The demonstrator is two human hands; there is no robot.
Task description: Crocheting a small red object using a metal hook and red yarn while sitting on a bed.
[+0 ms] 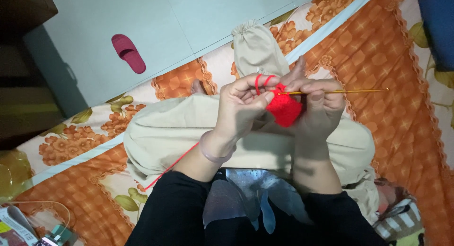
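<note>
A small red crochet piece [284, 109] hangs between my two hands above my crossed legs. My left hand [243, 106] pinches its left edge, and red yarn [261, 80] loops over that hand's index finger. My right hand [319, 106] grips a thin gold crochet hook [340, 91], which lies level with its tip in the top edge of the red piece. A strand of the red yarn [172, 164] trails down past my left wrist across my beige trousers [170, 127]. A clear bangle [213, 151] sits on my left wrist.
I sit on an orange floral bedsheet [397, 85]. A dark pink slipper [128, 52] lies on the pale tiled floor [189, 23] to the far left. Small objects and a cable [47, 227] lie at the lower left. A striped cloth [402, 222] is at the lower right.
</note>
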